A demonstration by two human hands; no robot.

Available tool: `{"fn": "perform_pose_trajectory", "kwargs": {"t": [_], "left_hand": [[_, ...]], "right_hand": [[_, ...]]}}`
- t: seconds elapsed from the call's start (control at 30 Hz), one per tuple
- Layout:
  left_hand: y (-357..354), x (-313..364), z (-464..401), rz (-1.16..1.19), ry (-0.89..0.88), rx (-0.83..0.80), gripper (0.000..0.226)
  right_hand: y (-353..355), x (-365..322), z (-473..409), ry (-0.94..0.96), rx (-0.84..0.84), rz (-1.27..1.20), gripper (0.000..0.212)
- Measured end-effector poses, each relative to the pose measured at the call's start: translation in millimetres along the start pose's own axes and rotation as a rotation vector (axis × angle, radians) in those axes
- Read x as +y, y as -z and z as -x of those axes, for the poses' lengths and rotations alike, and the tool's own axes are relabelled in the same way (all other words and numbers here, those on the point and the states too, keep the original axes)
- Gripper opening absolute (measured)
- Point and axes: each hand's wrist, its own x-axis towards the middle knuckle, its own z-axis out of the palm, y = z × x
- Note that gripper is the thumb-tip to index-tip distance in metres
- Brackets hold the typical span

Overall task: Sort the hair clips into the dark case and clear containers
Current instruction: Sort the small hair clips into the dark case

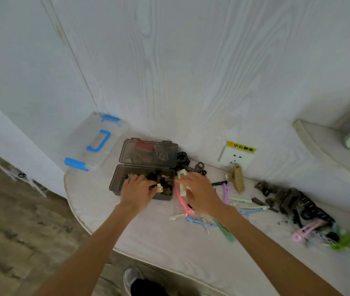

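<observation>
The case (118, 184) is smoky see-through plastic with a slight gloss, and the box (90, 146) beside it is clear plastic with opaque blue plastic latches. The table (169, 248) wears a pale, matt, cloth-like cover, and the wall (191, 71) shows a whitish wood-grain finish. The loose clips (246, 207) look like smooth pastel plastic.

I get soft, even, cool light with faint shadows and no glare. The wide lens bends the wall (191, 60) and the desk (148, 242) edge. Clips (344, 240) by the desk's right edge smear; everything looks slightly soft.
</observation>
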Motion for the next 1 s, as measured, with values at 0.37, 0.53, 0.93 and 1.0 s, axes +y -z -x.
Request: {"fn": "perform_pose_trajectory", "kwargs": {"t": [0.37,0.53,0.93,1.0], "left_hand": [[41.1,133.3,-42.8,0.296,-0.241,-0.035,0.021],[8.2,232.8,-54.5,0.232,-0.515,-0.307,0.030],[-45.5,290.3,-79.1,0.022,-0.581,-0.269,0.058],[-46.8,287.5,-80.4,0.027,-0.535,-0.258,0.054]], "right_hand": [[46.3,98.7,87.4,-0.397,0.195,-0.133,0.034],[54.3,155.8,142.4,-0.537,0.292,0.086,0.040],[84.5,183.0,166.5,-0.607,0.183,0.433,0.016],[93.1,186.4,158.8,-0.696,0.148,0.418,0.016]]}}
